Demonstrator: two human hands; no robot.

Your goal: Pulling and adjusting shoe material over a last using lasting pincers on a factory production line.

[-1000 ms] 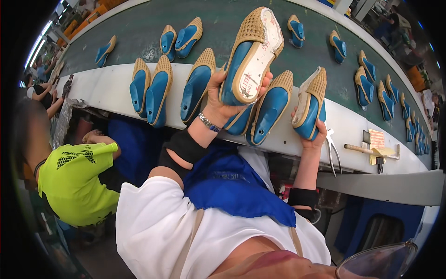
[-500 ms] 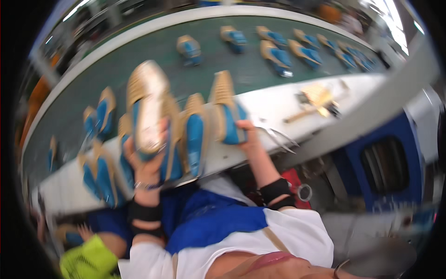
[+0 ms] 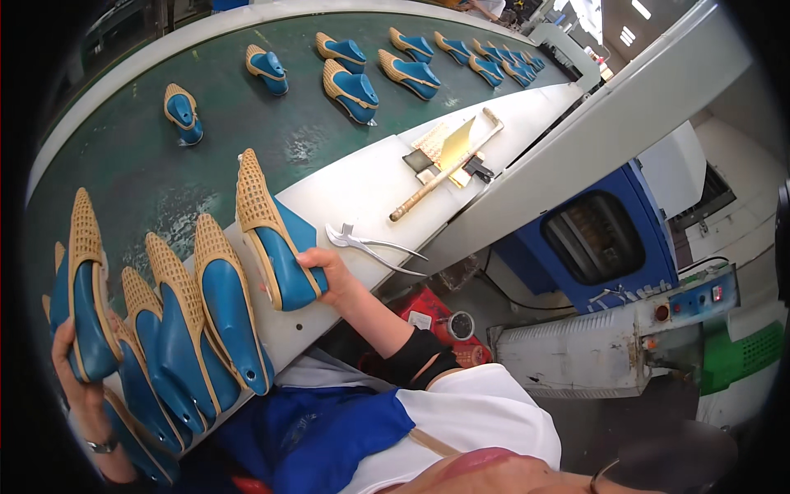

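My left hand [image 3: 76, 387] is closed round the heel of a slingback shoe on a blue last [image 3: 93, 317], its tan woven toe pointing up. Farther right, my right hand [image 3: 329, 272] grips the heel end of another shoe on its last [image 3: 290, 255], thumb on the blue side and toe upward. Between the two hands, several similar shoes [image 3: 233, 309] lean side by side on the white ledge, blue lasts showing. Some shoes beside my left hand are partly hidden behind the one it holds.
Beyond the ledge, a green conveyor belt [image 3: 239, 107] carries several shoes on lasts [image 3: 352, 89]. Pincers [image 3: 370, 245], a hammer [image 3: 436, 185] and yellow sheets [image 3: 455, 148] lie on the white ledge [image 3: 362, 198]. A blue machine [image 3: 592, 235] stands to the right, near a red container [image 3: 424, 313].
The view has swung right, shifting the scene left. The shoe in my left hand has turned from its pale sole to its side and moved leftward. My right hand still grips its shoe.
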